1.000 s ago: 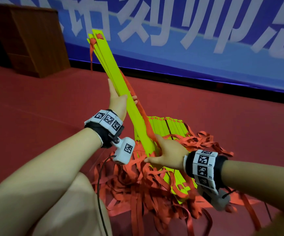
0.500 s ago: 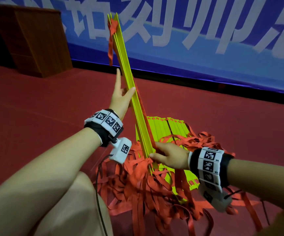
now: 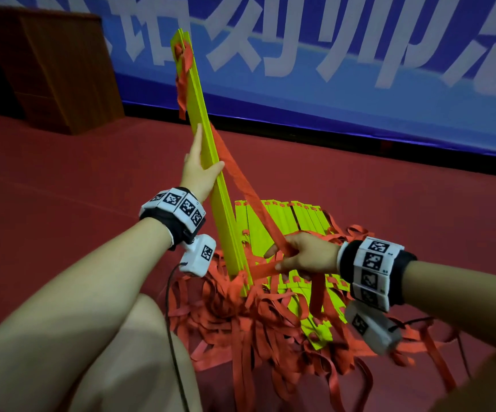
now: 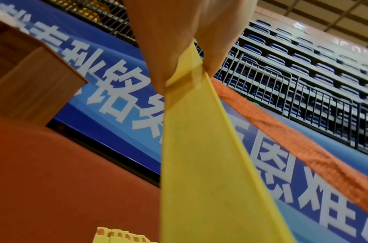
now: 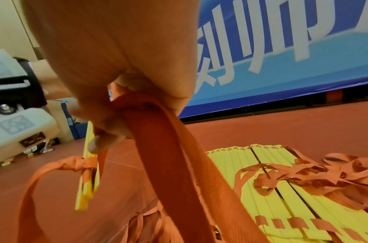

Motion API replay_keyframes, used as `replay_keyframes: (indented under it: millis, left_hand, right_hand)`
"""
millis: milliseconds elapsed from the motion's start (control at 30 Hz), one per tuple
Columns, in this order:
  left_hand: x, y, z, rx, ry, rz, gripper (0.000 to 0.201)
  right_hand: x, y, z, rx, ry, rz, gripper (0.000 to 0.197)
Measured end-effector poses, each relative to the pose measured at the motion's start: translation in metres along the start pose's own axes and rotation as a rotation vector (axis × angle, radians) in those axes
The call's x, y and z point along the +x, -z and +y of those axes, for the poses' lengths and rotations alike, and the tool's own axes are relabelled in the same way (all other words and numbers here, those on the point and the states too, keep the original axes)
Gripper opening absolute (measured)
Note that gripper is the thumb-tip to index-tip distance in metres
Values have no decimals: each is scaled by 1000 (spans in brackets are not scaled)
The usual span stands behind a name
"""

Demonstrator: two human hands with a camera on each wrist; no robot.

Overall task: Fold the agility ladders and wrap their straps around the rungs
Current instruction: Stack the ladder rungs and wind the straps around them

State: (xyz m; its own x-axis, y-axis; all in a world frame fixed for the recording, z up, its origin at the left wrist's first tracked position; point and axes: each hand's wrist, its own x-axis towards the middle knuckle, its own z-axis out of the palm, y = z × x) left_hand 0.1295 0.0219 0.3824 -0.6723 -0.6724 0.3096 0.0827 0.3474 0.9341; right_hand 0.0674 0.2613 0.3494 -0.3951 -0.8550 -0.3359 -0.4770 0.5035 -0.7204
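Standing nearly upright on the red floor, a bundle of yellow rungs leans slightly away from the person, its lower end sunk in a heap of orange straps. The left hand grips the bundle about midway up, thumb on the near side and fingers stretched along the far edge; the left wrist view shows thumb and fingers clamped on the yellow stack. One strap runs taut from the bundle's upper part, slanting down to the right hand. That hand holds the strap with its fingers curled round it, near the bundle's foot; in the right wrist view the strap passes through the closed fist and hangs on below it. A short strap end dangles from the bundle's top. Behind the heap, a second ladder lies flat, its rungs side by side, with straps tangled over its right part. A blue banner with white characters lines the wall, and a wooden cabinet stands at far left.
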Motion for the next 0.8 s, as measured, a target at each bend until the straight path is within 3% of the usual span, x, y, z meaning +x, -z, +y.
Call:
replay_keyframes:
  millis: [267, 367, 433, 633, 733, 800]
  left_hand:
    - [-1, 6, 7, 59, 47, 177, 78]
    - [2, 3, 12, 8, 46, 184, 60]
    - [3, 1, 13, 1, 32, 186, 59]
    - [0, 3, 6, -17, 0, 147, 88]
    - [1, -2, 9, -60, 0, 150, 86]
    - [0, -6, 16, -156, 27, 180, 83]
  right_hand:
    - [8, 3, 9, -144, 6, 190, 21]
    - [9, 0, 8, -142, -1, 238, 44]
    - [8, -3, 6, -85, 0, 247, 52]
    - [6, -2, 8, -91, 7, 235, 30]
    - [4, -2, 6, -48, 55, 208, 16]
    - [2, -6, 5, -2, 56, 175, 20]
